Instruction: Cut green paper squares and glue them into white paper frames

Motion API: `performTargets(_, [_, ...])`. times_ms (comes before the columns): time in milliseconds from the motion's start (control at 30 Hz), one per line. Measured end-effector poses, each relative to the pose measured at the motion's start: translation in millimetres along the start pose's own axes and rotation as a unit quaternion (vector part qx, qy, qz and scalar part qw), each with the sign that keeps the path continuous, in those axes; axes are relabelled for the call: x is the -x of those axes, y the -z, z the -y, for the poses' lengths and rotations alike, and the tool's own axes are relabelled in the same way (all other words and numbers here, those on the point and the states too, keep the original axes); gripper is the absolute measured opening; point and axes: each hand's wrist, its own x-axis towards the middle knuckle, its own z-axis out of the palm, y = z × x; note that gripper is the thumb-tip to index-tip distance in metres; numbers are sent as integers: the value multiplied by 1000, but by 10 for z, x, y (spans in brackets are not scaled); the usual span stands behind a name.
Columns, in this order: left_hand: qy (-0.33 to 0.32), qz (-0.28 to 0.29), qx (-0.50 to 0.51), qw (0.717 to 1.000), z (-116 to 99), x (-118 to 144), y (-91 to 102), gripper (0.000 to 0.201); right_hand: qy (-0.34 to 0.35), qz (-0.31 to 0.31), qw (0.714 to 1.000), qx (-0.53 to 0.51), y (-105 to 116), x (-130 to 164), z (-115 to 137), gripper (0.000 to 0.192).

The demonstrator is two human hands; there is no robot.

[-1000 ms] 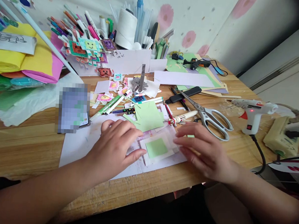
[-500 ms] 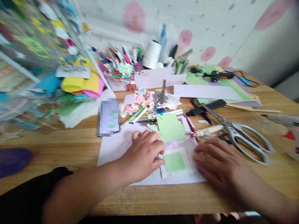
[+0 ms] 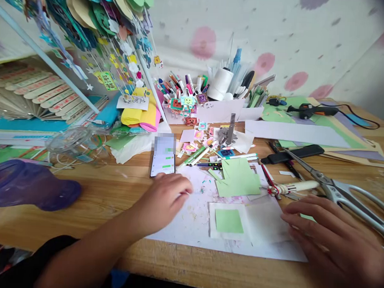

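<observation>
A small green square (image 3: 229,220) lies on a white square card (image 3: 214,230), which rests on a large stained white sheet (image 3: 188,220) near the front edge of the wooden table (image 3: 107,195). Neither hand holds it. The left hand (image 3: 164,198) sits palm down on the sheet, fingers loose and empty, just below a phone (image 3: 163,159). The right hand (image 3: 331,239) rests flat and open at the sheet's right side, with a sliver of green paper (image 3: 306,217) under its fingers. Large scissors (image 3: 342,195) lie with blades apart just beyond that hand, so a careless reach could catch a finger. A cut green sheet (image 3: 238,178) and loose pens (image 3: 204,155) crowd the far side. A sweep of either wrist could plausibly knock the unsecured square off its card, or push the sheet over the table edge.
</observation>
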Motion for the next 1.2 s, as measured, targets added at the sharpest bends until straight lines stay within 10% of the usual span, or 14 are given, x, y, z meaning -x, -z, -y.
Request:
performTargets(267, [131,-100,-225,960,599,266,119,35,-10,-13,1000,-14,41,-83,32,32])
performTargets(667, [141,-111,-221,959,650,281,97,36,-24,-32,999,-23,158,-28,-23,32])
performTargets(833, [-1,-153,-156,976,300,243,118,25,-88,-86,992,-25,289,47,-188,24])
performTargets(967, [-187,-29,-69,979,-269,114,-17,21,-110,-75,991,-21,467,-11,-147,15])
performTargets(1200, [-273,58,-63,958,-705,-115,-328,33,-247,-78,964,57,753,184,-195,24])
